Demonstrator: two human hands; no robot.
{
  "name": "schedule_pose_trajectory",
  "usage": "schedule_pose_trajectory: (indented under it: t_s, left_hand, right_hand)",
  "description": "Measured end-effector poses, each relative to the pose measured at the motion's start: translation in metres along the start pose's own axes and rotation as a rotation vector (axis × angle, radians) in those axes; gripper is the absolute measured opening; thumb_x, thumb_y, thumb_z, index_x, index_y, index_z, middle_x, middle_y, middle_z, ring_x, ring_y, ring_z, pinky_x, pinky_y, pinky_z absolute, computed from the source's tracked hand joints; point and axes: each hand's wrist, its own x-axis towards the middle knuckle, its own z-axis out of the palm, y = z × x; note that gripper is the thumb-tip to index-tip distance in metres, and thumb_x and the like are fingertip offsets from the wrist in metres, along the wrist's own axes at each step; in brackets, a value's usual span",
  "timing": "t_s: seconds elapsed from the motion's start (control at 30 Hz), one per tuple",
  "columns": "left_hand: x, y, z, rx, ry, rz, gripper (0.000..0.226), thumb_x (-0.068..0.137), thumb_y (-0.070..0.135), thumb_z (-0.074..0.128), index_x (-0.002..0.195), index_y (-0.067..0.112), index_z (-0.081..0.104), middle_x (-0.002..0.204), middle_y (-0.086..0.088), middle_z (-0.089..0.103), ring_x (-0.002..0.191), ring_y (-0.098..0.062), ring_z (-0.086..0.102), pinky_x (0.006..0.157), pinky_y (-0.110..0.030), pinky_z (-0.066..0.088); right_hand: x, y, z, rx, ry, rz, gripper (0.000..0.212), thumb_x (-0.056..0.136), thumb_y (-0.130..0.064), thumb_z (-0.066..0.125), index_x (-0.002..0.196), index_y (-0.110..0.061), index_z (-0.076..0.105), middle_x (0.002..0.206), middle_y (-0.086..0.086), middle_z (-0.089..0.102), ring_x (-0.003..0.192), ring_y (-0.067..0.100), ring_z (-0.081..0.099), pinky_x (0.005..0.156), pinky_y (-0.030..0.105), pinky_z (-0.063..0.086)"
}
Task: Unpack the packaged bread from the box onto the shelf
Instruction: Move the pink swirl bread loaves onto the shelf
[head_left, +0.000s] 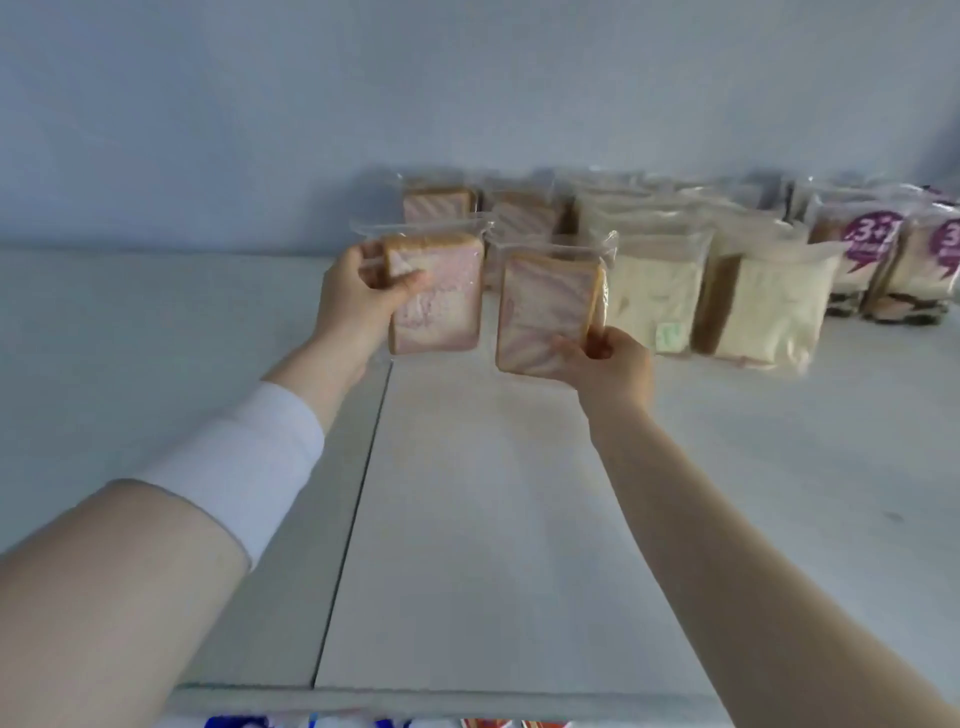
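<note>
Left arm, white sleeve (234, 467), stretched forward: left hand (358, 296) grips the first bread pack (441, 301) by its upper left edge, upright above the shelf (467, 519). Right arm stretched forward: right hand (608, 364) pinches the second bread pack (545, 317) at its lower right corner. Pale packs (654, 296) stand just beside.

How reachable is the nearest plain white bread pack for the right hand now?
Probably not yet: the right hand is beside the plain white bread pack but already grips a pink swirl pack.
</note>
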Motion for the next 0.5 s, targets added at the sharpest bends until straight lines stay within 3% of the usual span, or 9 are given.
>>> schedule_pose_trajectory:
  t_s: [0.07,0.17,0.27,0.33,0.4,0.5]
  left_hand:
    - [0.039,-0.013,0.010,-0.020,-0.014,-0.021,0.042,0.078,0.003,0.069,0.116,0.004,0.053,0.104,-0.008,0.063,0.090,-0.017,0.059,0.080,-0.035,0.053]
    - [0.089,-0.032,0.024,-0.001,-0.048,-0.038,0.037,0.076,0.004,0.071,0.108,0.013,0.055,0.100,-0.006,0.063,0.090,-0.018,0.059,0.086,-0.040,0.051]
    - [0.120,-0.045,0.034,0.065,-0.044,-0.014,0.036,0.074,0.011,0.075,0.105,0.014,0.058,0.093,-0.002,0.060,0.083,-0.013,0.055,0.081,-0.033,0.049]
    - [0.134,-0.053,0.039,0.127,-0.034,0.023,0.039,0.074,0.015,0.075,0.109,0.011,0.058,0.088,0.000,0.058,0.078,-0.012,0.051,0.074,-0.023,0.045]
    - [0.141,-0.060,0.041,0.142,0.002,0.056,0.044,0.073,0.016,0.076,0.112,0.008,0.056,0.082,0.006,0.055,0.074,-0.009,0.050,0.068,-0.013,0.041]
    - [0.139,-0.068,0.046,0.081,0.076,0.074,0.050,0.071,0.012,0.077,0.112,0.006,0.049,0.084,0.016,0.052,0.073,0.003,0.052,0.069,-0.007,0.042]
  right_hand:
    - [0.037,-0.001,0.027,-0.033,0.029,0.000,0.020,0.077,-0.021,0.071,0.068,-0.017,0.055,0.058,-0.010,0.048,0.053,0.008,0.042,0.045,0.009,0.035]
    - [0.082,0.002,0.060,-0.055,0.090,-0.001,0.015,0.080,-0.024,0.069,0.085,-0.012,0.062,0.065,-0.007,0.051,0.063,0.013,0.045,0.062,0.024,0.037]
    - [0.111,0.006,0.078,-0.063,0.141,-0.023,0.026,0.083,-0.023,0.066,0.102,-0.005,0.064,0.082,0.001,0.056,0.075,0.015,0.047,0.068,0.018,0.034]
    - [0.124,0.008,0.088,-0.113,0.169,-0.025,0.033,0.084,-0.024,0.065,0.110,-0.005,0.062,0.092,0.011,0.059,0.082,0.018,0.046,0.073,0.022,0.036]
    - [0.129,0.009,0.096,-0.172,0.221,-0.023,0.036,0.083,-0.025,0.066,0.113,-0.006,0.058,0.106,0.016,0.061,0.093,0.021,0.051,0.089,0.031,0.041]
    - [0.126,0.007,0.103,-0.132,0.354,-0.021,0.044,0.079,-0.021,0.071,0.114,-0.006,0.050,0.103,0.009,0.060,0.107,0.029,0.053,0.092,0.033,0.041]
